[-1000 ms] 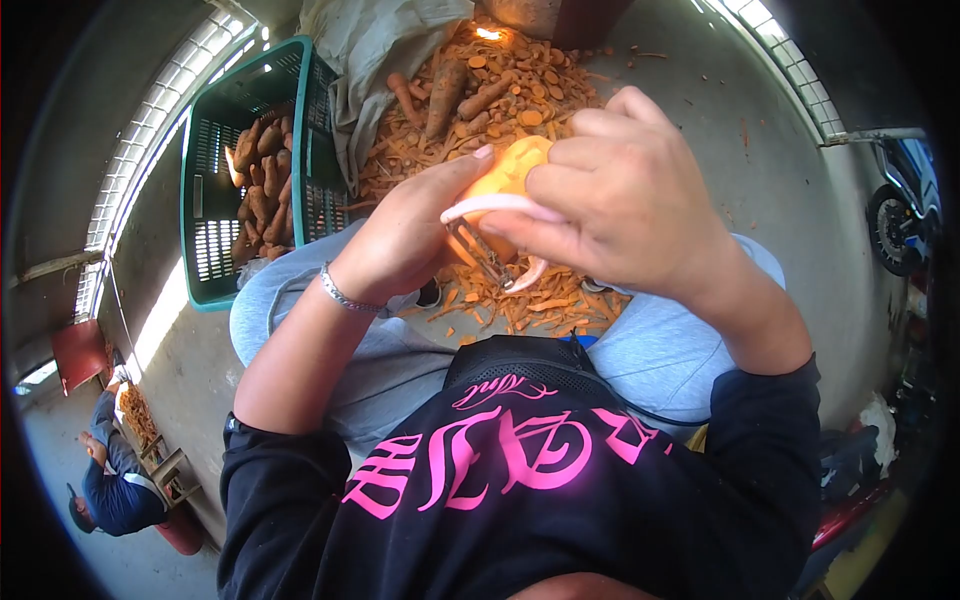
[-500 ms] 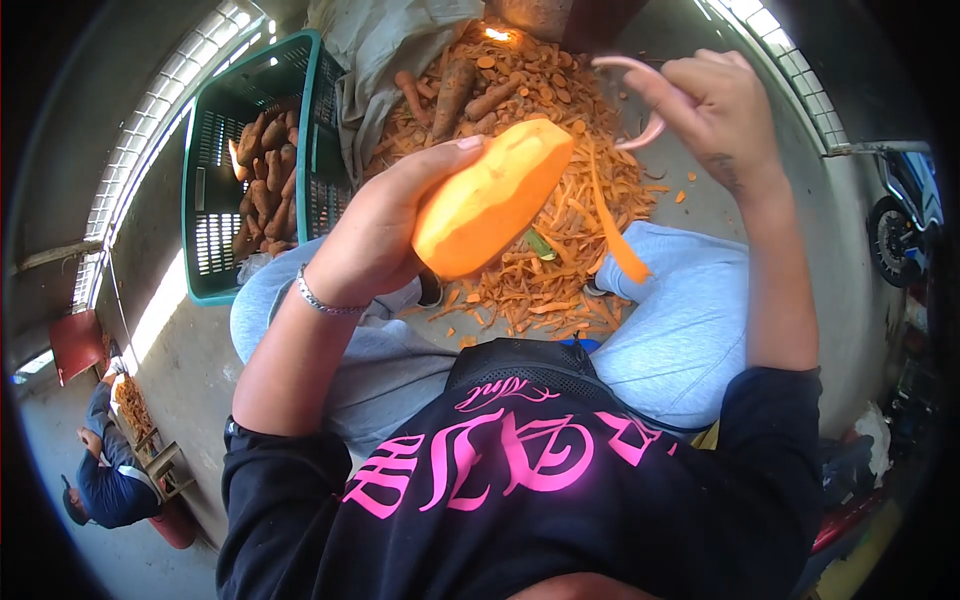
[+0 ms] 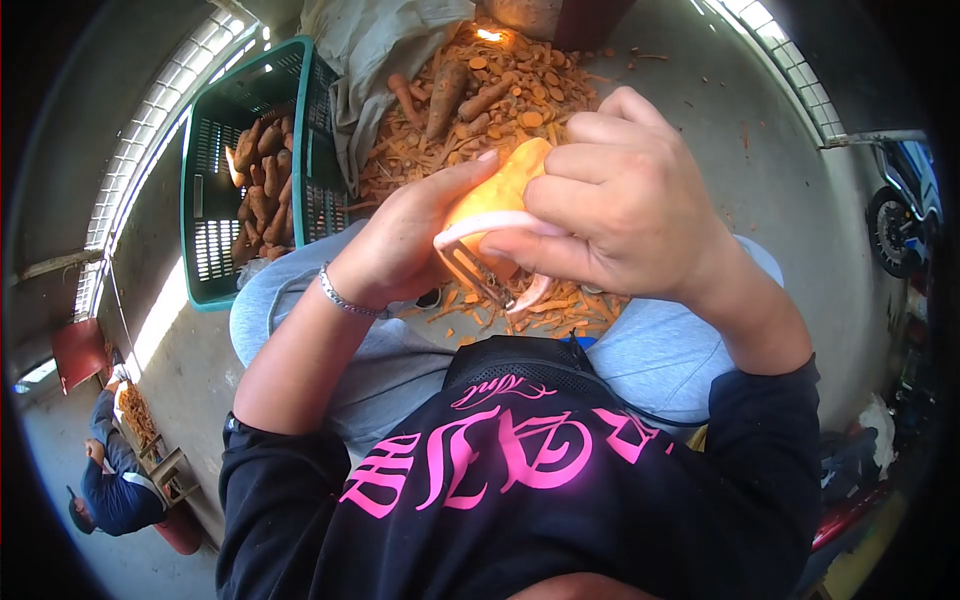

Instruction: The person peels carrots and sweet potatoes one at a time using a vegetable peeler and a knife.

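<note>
My left hand point(image 3: 405, 235) is wrapped round a thick, peeled orange carrot point(image 3: 515, 165), its thumb along the upper side. In my right hand point(image 3: 630, 190) is a pink-handled peeler point(image 3: 495, 222), its blade at the near end of the carrot. The fingers of that hand hide part of both the carrot and the handle. Below and beyond my hands lies a heap of orange peelings and slices point(image 3: 545, 100). Several unpeeled carrots point(image 3: 447, 98) rest on top of the heap.
A green plastic crate point(image 3: 325, 140) with several brown-skinned carrots point(image 3: 265, 195) stands at the left, beside a pale sack point(image 3: 375, 50). Another person point(image 3: 120, 490) sits at the far left. A motorbike wheel point(image 3: 890, 232) shows at the right edge.
My right hand has come down and left from the upper right, bringing the peeler onto the carrot. A hanging strip of peel is no longer seen. The carrot is tilted more upright.
</note>
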Motion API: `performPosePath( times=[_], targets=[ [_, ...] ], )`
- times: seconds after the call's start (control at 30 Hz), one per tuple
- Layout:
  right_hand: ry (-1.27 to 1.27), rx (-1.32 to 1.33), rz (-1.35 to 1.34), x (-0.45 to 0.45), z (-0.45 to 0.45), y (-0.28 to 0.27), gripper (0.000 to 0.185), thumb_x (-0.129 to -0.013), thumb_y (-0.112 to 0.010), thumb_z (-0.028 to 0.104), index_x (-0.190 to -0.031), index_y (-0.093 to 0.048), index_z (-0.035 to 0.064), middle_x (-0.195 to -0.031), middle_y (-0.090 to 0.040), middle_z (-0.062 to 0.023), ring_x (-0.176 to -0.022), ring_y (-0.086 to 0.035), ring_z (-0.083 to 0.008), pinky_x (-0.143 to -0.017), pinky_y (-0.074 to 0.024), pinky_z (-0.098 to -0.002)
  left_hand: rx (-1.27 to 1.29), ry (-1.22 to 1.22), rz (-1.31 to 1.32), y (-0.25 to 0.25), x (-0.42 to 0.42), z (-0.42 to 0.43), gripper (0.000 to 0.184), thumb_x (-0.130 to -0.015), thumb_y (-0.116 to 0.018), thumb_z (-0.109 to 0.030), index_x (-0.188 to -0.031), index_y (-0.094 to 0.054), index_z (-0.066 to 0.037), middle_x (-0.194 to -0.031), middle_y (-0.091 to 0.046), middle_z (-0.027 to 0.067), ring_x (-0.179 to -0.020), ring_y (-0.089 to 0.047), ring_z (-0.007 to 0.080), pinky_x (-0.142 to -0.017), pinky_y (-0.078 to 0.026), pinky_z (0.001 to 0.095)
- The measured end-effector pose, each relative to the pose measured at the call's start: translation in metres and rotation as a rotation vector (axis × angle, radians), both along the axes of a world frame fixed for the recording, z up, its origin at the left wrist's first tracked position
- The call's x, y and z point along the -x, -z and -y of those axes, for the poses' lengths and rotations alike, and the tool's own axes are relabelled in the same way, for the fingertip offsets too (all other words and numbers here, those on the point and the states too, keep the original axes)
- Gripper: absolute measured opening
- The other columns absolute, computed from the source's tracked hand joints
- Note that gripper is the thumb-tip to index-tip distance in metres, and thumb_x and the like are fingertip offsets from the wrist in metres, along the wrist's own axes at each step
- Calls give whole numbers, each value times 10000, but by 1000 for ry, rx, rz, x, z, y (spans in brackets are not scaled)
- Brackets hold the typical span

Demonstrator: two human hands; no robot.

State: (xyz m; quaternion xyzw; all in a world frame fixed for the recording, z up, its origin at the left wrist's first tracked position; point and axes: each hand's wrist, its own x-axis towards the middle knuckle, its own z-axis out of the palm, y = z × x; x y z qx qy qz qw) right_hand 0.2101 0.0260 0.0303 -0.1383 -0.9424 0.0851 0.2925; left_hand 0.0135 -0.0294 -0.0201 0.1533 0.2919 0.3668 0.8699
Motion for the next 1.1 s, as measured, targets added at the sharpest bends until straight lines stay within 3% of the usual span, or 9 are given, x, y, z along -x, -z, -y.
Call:
performPosePath(
  times=[0.13, 0.27, 0.43, 0.5, 0.6, 0.67, 0.83, 1.07, 1.1],
  targets=[
    [-25, 20, -11, -2, -7, 2, 330, -776, -751, 382, -632, -588, 135, -584, -497, 26, -554, -448, -174, -599, -322, -333, -43, 30, -29, 3, 7, 2, 412, -1034, -388, -309, -1262, -521, 8, -1077, -665, 121, -957, -677, 210, -810, -567, 345],
    [158, -101, 164, -29, -47, 3, 375, -820, -711, 359, -587, -560, 107, -546, -484, 0, -547, -443, -196, -603, -326, -336, -72, 36, -87, -5, 13, 7, 462, -1016, -423, -296, -1331, -482, 36, -1184, -637, 167, -1044, -651, 244, -940, -511, 358],
    [464, -65, 232, -43, -72, -1, 425, -846, -680, 366, -560, -547, 81, -509, -448, -37, -537, -420, -228, -604, -326, -334, -34, 13, -49, -1, 21, 3, 480, -1021, -407, -318, -1306, -504, 56, -1132, -660, 181, -979, -679, 263, -889, -532, 337],
    [366, -36, 202, -40, -58, -10, 392, -836, -683, 392, -585, -576, 110, -545, -495, -14, -548, -450, -204, -603, -332, -338, -26, -20, -75, 4, 19, -2, 470, -1018, -406, -315, -1306, -505, 44, -1126, -661, 171, -979, -678, 263, -876, -537, 341],
    [159, -39, 120, -30, -29, -13, 357, -796, -712, 438, -617, -610, 148, -586, -529, 15, -568, -493, -177, -603, -341, -340, -8, -88, -257, -9, 2, -3, 476, -1006, -440, -382, -1243, -534, 20, -986, -680, 153, -743, -683, 214, -610, -565, 334],
    [10, -28, -7, -11, -8, -11, 359, -756, -755, 390, -607, -562, 126, -571, -463, 14, -539, -426, -171, -593, -309, -330, 8, -54, -204, -5, 2, -4, 465, -1012, -430, -365, -1263, -527, 14, -1031, -672, 149, -802, -685, 211, -654, -572, 331],
    [5, -46, -69, 2, 5, 4, 362, -735, -765, 408, -615, -564, 133, -587, -465, 21, -545, -441, -170, -586, -319, -333, 10, -81, -140, -14, -8, -3, 427, -1030, -405, -321, -1311, -517, -20, -1140, -640, 129, -1012, -655, 193, -859, -543, 305],
    [47, -83, 50, -11, -19, 4, 349, -761, -754, 391, -597, -558, 153, -568, -456, 24, -547, -435, -168, -598, -320, -332, -123, -57, -261, -11, 0, 3, 452, -1016, -424, -333, -1309, -499, 4, -1008, -641, 98, -853, -644, 143, -736, -519, 229],
    [55, -91, 77, -18, -29, 4, 347, -766, -752, 385, -594, -558, 155, -562, -453, 23, -547, -434, -168, -600, -320, -333, -132, -45, -264, -12, 4, 5, 461, -1015, -420, -335, -1333, -478, -6, -1057, -637, 117, -886, -649, 171, -771, -528, 263]
  ],
)
